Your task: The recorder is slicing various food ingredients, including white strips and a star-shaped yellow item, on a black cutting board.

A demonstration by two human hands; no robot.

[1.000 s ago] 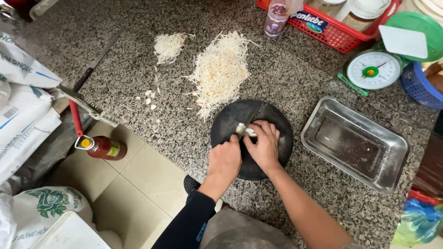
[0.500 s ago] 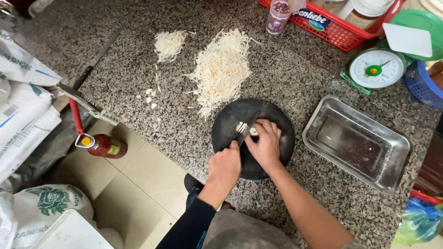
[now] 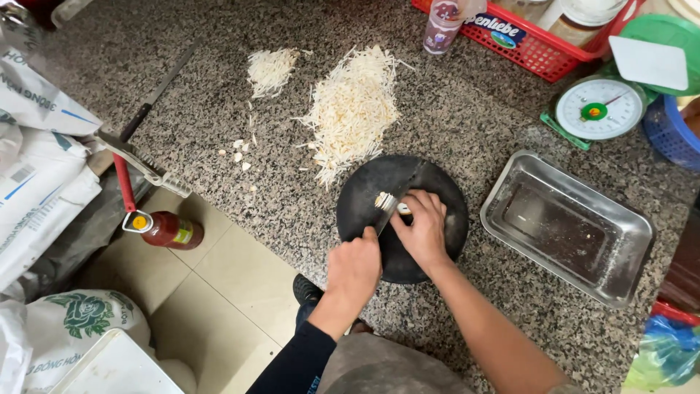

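Observation:
A round black cutting board (image 3: 437, 182) lies on the speckled granite counter (image 3: 219, 182). My left hand (image 3: 354, 266), in a dark sleeve, grips the handle of a knife (image 3: 403, 188) whose blade lies across the board. Bare-armed, my right hand (image 3: 421, 228) presses a small pale piece of food (image 3: 383, 201) down against the blade. Just beyond the board is a large pile of pale thin strips (image 3: 354, 109), with a smaller pile (image 3: 271, 69) to its left.
An empty metal tray (image 3: 565, 226) sits right of the board. Behind it are a kitchen scale (image 3: 598, 109), a red basket (image 3: 539, 51) and a blue basket (image 3: 671, 131). A second knife (image 3: 153, 95) lies far left. A red sauce bottle (image 3: 166, 230) and sacks (image 3: 36, 182) are below the counter.
Both hands stay on the board at the pale piece; the knife blade has shifted only slightly. The view has moved a little.

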